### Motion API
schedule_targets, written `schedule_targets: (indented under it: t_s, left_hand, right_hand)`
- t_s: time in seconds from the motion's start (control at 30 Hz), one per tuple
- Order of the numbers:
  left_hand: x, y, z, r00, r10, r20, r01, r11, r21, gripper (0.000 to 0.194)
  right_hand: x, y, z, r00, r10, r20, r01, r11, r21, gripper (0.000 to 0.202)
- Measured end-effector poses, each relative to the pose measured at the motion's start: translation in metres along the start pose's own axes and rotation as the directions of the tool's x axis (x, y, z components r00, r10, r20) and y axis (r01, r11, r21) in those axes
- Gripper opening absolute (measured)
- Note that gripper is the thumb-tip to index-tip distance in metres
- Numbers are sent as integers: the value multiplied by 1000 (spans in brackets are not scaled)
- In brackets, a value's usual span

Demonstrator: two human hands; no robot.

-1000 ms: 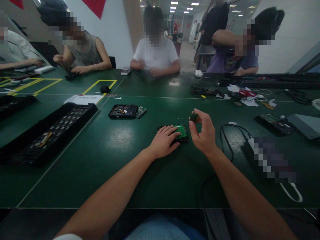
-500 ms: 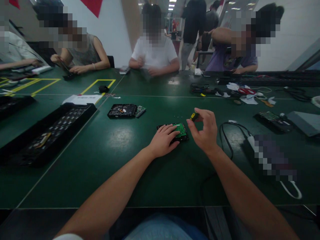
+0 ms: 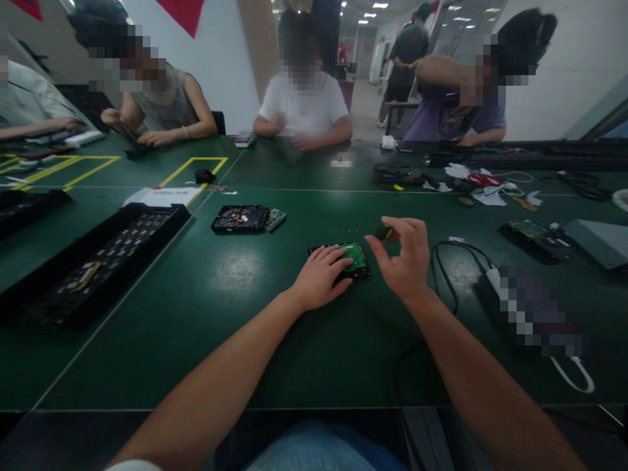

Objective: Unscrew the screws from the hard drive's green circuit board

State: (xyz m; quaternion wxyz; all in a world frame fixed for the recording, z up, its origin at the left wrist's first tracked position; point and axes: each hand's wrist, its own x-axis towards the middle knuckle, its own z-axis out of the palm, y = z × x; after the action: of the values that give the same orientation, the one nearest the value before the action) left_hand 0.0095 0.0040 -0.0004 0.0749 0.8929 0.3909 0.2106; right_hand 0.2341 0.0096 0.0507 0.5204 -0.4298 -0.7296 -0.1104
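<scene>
My left hand (image 3: 321,278) lies with spread fingers on a hard drive (image 3: 362,269) with a green circuit board (image 3: 354,256), on the green table. Just right of it, my right hand (image 3: 403,258) pinches a small screwdriver by its dark and yellow handle (image 3: 383,231); its thin shaft points down toward the drive's right edge, and the tip is too small to make out. A few tiny screws (image 3: 349,230) lie behind the drive.
Another drive (image 3: 240,218) with a loose board (image 3: 276,220) lies back left, beyond a long black tray (image 3: 98,261). At right are a power strip (image 3: 510,297), a black cable (image 3: 444,278), another drive (image 3: 537,239) and a grey box (image 3: 598,242). Several people sit across the table.
The screwdriver handle has turned and shifted slightly within my right hand's fingers, and that hand is slightly lower. My left hand stays on the drive. A standing person in the background has moved left.
</scene>
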Motion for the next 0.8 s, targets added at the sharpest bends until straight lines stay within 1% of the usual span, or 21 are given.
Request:
schedule_targets:
  t_s: [0.07, 0.23, 0.43, 0.6, 0.67, 0.8]
  left_hand:
    - [0, 0, 0, 1000, -1, 0, 1, 1000, -4, 48]
    - [0, 1, 0, 1000, -9, 2, 9, 1000, -9, 48]
    - [0, -1, 1, 1000, 4, -1, -4, 1000, -12, 49]
    - [0, 0, 1, 1000, -4, -1, 4, 1000, -7, 48]
    - [0, 0, 1, 1000, -3, -2, 3, 1000, -1, 48]
    - [0, -1, 2, 1000, 3, -3, -3, 1000, 0, 49]
  right_hand:
    - [0, 1, 0, 1000, 8, 13, -8, 1000, 10, 38]
    - [-1, 1, 3, 999, -12, 52, 8, 997, 81, 45]
    - [0, 0, 1, 1000, -17, -18, 18, 999, 30, 38]
    - [-2, 2, 3, 999, -17, 48, 14, 997, 77, 45]
    - [-2, 1, 3, 999, -17, 36, 14, 997, 82, 45]
    - [-1, 0, 1, 999, -25, -23, 25, 999, 20, 40]
